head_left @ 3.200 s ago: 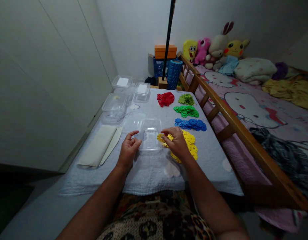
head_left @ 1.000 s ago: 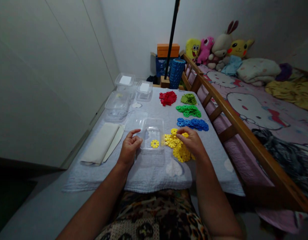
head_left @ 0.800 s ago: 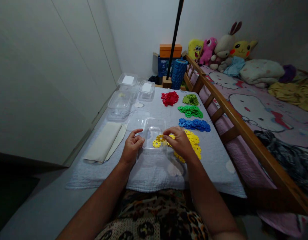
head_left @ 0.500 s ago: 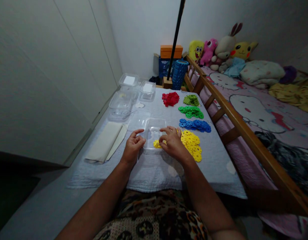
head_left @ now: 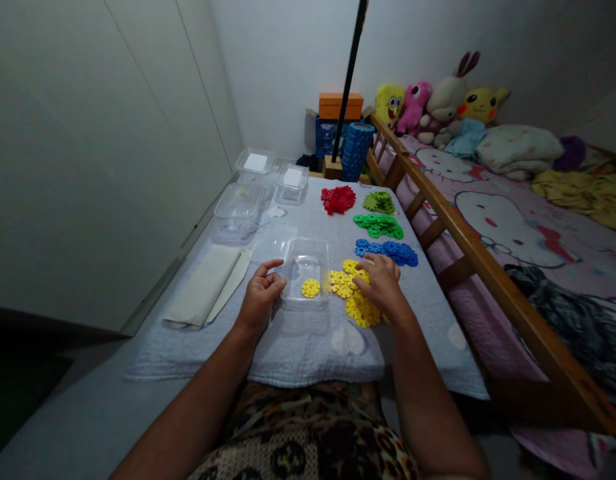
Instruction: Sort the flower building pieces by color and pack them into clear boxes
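A clear plastic container (head_left: 307,257) stands on the pale blue quilt (head_left: 308,347) in front of me. A yellow flower-shaped disc (head_left: 311,288) lies inside it near the front wall. My left hand (head_left: 261,297) is curled round the container's left front edge, thumb pointing toward the rim. My right hand (head_left: 383,287) rests on the yellow pile of discs (head_left: 349,293) just right of the container. Its fingers are bent and pressed together on a disc at the pile's top.
Blue (head_left: 388,251), green (head_left: 378,225), olive (head_left: 379,202) and red (head_left: 338,199) disc piles lie beyond the yellow one. Several clear boxes (head_left: 241,207) stand at the far left. A folded cream cloth (head_left: 205,285) lies left. A wooden bed rail (head_left: 468,233) runs along the right.
My right hand has moved from over the container back to the right onto the yellow pile. My left hand has kept its hold on the container's edge.
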Motion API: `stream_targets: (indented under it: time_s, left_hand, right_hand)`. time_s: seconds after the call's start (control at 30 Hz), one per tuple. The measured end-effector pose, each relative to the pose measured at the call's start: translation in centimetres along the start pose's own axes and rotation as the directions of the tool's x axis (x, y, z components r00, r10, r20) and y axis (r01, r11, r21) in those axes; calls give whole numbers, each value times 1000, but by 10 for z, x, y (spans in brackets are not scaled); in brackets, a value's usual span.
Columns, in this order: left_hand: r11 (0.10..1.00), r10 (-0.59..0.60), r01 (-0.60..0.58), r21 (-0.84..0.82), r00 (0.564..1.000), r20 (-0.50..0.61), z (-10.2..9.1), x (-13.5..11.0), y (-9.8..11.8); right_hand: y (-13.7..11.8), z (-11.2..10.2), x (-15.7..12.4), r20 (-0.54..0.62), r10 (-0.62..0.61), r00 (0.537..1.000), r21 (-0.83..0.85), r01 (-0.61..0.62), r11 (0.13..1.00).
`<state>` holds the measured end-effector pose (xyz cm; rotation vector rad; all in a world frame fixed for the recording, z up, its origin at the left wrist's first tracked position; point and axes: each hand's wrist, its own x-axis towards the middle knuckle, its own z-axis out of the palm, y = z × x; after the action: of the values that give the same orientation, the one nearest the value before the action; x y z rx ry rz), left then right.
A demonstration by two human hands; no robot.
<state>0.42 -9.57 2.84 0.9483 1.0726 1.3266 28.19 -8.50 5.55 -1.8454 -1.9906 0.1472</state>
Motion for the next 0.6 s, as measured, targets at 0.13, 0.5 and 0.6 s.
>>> stream_targets:
  time_s: [0.13,0.5,0.6]
  left_hand:
    - [1000,5,-5,-1,1000,2,0,0,1]
    - [1000,4,-4,5,1000,0,-1,0,1]
    - [1000,-4,5,17,1000,-18,1,-1,3]
  right_hand:
    - [3,9,-9,60,2,998,-80,3,997]
    - [1,7,-3,44,58,997,-18,-57,998]
    - [-2,-4,1,85,56,995,87,-64,994]
